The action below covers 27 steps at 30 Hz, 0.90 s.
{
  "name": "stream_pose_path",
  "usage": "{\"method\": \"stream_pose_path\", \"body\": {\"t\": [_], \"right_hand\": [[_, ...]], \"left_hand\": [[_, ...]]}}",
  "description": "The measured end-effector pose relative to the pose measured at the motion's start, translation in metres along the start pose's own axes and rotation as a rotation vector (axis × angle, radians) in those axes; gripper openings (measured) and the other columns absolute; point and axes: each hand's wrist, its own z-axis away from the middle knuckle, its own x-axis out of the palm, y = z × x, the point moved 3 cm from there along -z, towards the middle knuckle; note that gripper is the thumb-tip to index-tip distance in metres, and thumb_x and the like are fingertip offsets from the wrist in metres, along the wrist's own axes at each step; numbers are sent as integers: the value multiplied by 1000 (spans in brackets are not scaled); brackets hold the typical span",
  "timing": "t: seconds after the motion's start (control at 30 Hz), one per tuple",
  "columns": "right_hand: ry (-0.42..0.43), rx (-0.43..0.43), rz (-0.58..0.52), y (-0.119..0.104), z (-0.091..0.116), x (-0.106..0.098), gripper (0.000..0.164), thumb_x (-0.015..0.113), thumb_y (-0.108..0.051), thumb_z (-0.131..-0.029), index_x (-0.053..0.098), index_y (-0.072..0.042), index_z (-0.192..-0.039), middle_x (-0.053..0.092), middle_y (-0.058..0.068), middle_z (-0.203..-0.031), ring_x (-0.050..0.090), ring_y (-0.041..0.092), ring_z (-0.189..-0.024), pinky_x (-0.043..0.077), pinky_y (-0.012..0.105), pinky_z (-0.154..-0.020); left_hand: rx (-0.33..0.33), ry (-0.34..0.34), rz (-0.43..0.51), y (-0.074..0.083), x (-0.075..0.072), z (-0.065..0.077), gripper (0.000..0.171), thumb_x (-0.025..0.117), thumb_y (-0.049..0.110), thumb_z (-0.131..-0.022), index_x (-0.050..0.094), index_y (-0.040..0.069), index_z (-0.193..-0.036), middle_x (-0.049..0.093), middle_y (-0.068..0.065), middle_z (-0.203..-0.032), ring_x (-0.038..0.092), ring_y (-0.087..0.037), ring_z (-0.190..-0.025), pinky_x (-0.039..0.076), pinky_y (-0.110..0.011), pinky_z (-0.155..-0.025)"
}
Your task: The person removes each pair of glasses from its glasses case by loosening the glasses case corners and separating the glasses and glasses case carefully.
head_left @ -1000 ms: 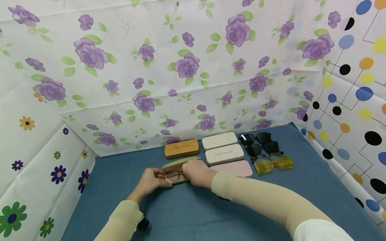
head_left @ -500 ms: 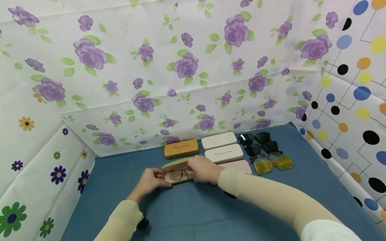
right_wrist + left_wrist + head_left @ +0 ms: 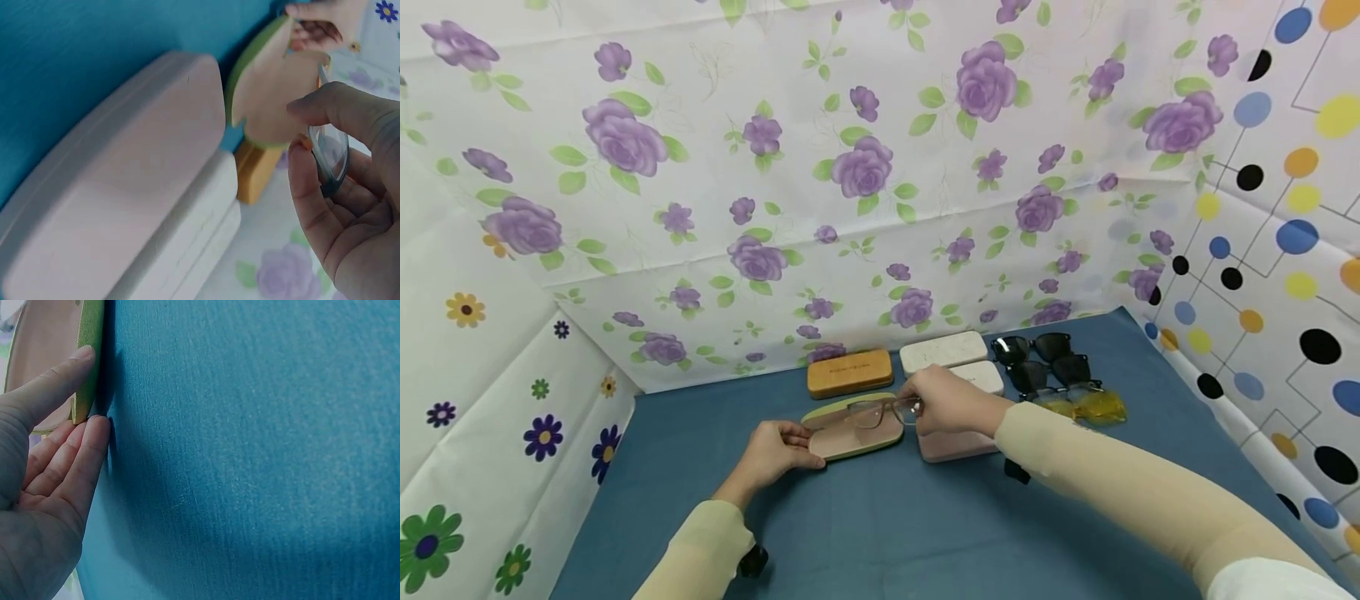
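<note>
A green glasses case [image 3: 842, 440] with a pale pink lining lies opened out on the blue cloth. At its left end my left hand [image 3: 772, 452] holds it, the thumb on the front rim and the fingers round the end; the left wrist view shows the thumb pressing the green edge [image 3: 90, 381]. My right hand [image 3: 957, 402] pinches a pair of thin-framed eyeglasses [image 3: 887, 404] with clear lenses by their right side. They are raised over the case's right half. In the right wrist view the frame of the eyeglasses [image 3: 334, 185] shows between thumb and fingers.
Beneath the right forearm a closed pink case [image 3: 958, 447] is partly hidden. Behind it lie two white cases, one speckled [image 3: 943, 352], and left of these an orange case [image 3: 850, 372]. Dark sunglasses [image 3: 1028, 375] and yellow-lensed glasses [image 3: 1101, 407] are at the right.
The eyeglasses have come up out of the case in my right hand, which has moved right and upward. My left hand stays at the case's left end.
</note>
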Motion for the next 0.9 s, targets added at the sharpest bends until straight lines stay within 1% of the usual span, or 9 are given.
{"method": "stream_pose_path", "body": {"t": [0.1, 0.2, 0.37, 0.43, 0.53, 0.6, 0.67, 0.77, 0.9], "right_hand": [[10, 19, -35, 8, 10, -10, 39, 72, -3, -71, 70, -12, -109, 71, 1, -91, 59, 6, -66, 49, 23, -57], [19, 34, -55, 17, 20, -19, 38, 75, -6, -71, 71, -14, -108, 71, 1, -92, 61, 5, -69, 52, 24, -59], [30, 50, -74, 33, 39, -33, 38, 74, -7, -73, 70, -16, -110, 70, -3, -97, 62, 7, -74, 52, 25, -61], [25, 64, -82, 40, 48, -39, 39, 74, -7, -74, 69, -17, -111, 69, -2, -101, 62, 8, -76, 51, 26, -61], [23, 94, -84, 51, 63, -46, 40, 74, -7, -75, 68, -17, -112, 68, -2, -102, 61, 11, -74, 50, 27, -58], [29, 114, -86, 61, 73, -50, 39, 74, -7, -75, 67, -18, -113, 69, -1, -96, 59, 13, -69, 47, 27, -55], [47, 126, -69, 71, 84, -53, 39, 74, -8, -75, 68, -18, -112, 68, -2, -89, 57, 14, -65, 44, 27, -53], [76, 150, -58, 89, 100, -59, 39, 73, -7, -75, 68, -19, -112, 66, -6, -82, 54, 15, -63, 41, 27, -51], [118, 205, -48, 110, 121, -69, 40, 70, -4, -74, 68, -21, -111, 66, -7, -79, 52, 15, -59, 39, 28, -48]], "left_hand": [[1, -1, -2, 0, 0, 0, 54, 91, 30, -53, 71, 13, -100, 71, 0, -91, 65, -12, -82, 55, -33, -70], [-1, -5, 2, 0, 0, -1, 54, 91, 30, -53, 71, 13, -100, 71, 0, -91, 65, -12, -82, 55, -33, -70], [-1, -10, 13, -2, 0, -2, 54, 91, 30, -52, 71, 12, -99, 71, 0, -91, 65, -12, -82, 55, -32, -70], [-1, -10, 13, -2, 0, -2, 54, 91, 30, -52, 71, 12, -99, 70, 0, -91, 65, -12, -82, 55, -32, -70], [-8, -9, 12, -3, 1, -1, 54, 91, 30, -52, 71, 13, -99, 70, 0, -91, 65, -12, -82, 55, -32, -70], [-11, -10, 10, -4, 1, -1, 54, 91, 30, -52, 70, 13, -99, 70, -1, -91, 65, -12, -82, 55, -32, -70], [-13, -9, 9, -4, 1, -1, 54, 91, 30, -53, 70, 13, -99, 70, -1, -92, 65, -12, -82, 55, -32, -70], [-9, -9, 10, -3, 1, -1, 54, 91, 29, -53, 70, 13, -100, 70, -1, -92, 65, -12, -82, 55, -32, -70], [-7, -4, 19, -1, -1, 0, 54, 91, 28, -53, 70, 11, -101, 70, -2, -93, 65, -13, -82, 55, -33, -70]]}}
